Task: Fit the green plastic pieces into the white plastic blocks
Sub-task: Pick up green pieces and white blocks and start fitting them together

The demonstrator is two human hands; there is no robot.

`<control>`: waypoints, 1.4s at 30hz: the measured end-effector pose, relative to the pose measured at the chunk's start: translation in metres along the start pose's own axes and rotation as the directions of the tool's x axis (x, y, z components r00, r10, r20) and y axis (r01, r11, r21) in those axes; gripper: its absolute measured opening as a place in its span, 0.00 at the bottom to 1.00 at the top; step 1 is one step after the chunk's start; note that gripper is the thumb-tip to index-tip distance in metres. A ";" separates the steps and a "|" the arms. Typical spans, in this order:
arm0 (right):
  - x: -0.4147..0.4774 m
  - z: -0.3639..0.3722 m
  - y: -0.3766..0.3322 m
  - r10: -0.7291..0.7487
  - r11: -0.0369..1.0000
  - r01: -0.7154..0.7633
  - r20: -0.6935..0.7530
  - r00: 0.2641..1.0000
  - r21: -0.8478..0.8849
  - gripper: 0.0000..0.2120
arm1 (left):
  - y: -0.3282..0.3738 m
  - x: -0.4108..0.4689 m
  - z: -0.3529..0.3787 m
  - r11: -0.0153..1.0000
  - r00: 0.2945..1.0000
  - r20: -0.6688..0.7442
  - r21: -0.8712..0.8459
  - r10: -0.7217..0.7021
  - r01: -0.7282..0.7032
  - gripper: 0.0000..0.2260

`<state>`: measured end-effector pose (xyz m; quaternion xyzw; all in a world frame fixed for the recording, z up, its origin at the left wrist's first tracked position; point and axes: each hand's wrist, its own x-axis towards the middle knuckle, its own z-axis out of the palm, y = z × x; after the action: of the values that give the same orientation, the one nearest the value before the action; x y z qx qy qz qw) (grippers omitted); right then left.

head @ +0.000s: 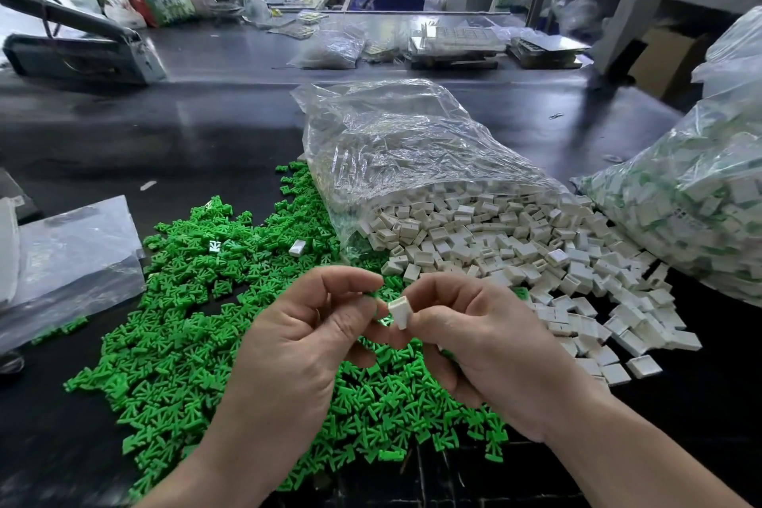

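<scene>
White block (pixel 399 311) pinched near centre between curled fingertips of left hand (pixel 301 342) and right hand (pixel 490 355), held above green pieces (pixel 173 326) heaped on dark table (pixel 165 128). Loose white blocks (pixel 536 260) spilled right, from clear bag (pixel 391 136); second bag (pixel 709 198), white and green inside, far right.

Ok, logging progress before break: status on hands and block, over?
Right hand pinches one white block. Left hand curled at its end; any green piece hidden. Green pieces and loose white blocks below, nothing blocking.
</scene>
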<state>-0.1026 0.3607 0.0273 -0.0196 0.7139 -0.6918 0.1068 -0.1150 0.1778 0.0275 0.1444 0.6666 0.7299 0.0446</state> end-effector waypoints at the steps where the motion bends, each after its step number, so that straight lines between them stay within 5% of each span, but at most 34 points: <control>1: 0.000 0.001 0.000 -0.005 1.000 0.005 0.010 1.000 -0.013 0.05 | 0.000 -0.001 0.001 1.000 1.000 0.010 0.028 0.006 -0.006 0.08; 17: -0.004 0.001 -0.003 -0.030 0.994 0.025 0.051 0.998 0.105 0.05 | 0.002 -0.004 0.000 0.933 0.985 0.045 0.316 0.169 -0.174 0.05; 22: -0.006 0.000 -0.005 0.021 0.973 -0.051 0.132 0.991 0.226 0.08 | 0.005 -0.001 -0.003 0.993 0.989 0.097 -0.045 -0.108 0.113 0.13; 27: -0.010 0.004 -0.010 0.025 0.954 -0.089 0.218 0.976 0.287 0.09 | 0.008 0.001 -0.002 0.855 0.913 0.322 -0.369 -0.250 0.365 0.21; 42: -0.011 0.003 -0.015 0.140 0.949 -0.211 0.288 0.947 0.233 0.06 | 0.007 0.002 -0.010 0.745 0.831 0.454 -0.420 -0.322 0.519 0.15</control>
<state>-0.0935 0.3589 0.0434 -0.0348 0.5943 -0.7583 0.2657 -0.1190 0.1678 0.0343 0.0980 0.4363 0.8156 0.3672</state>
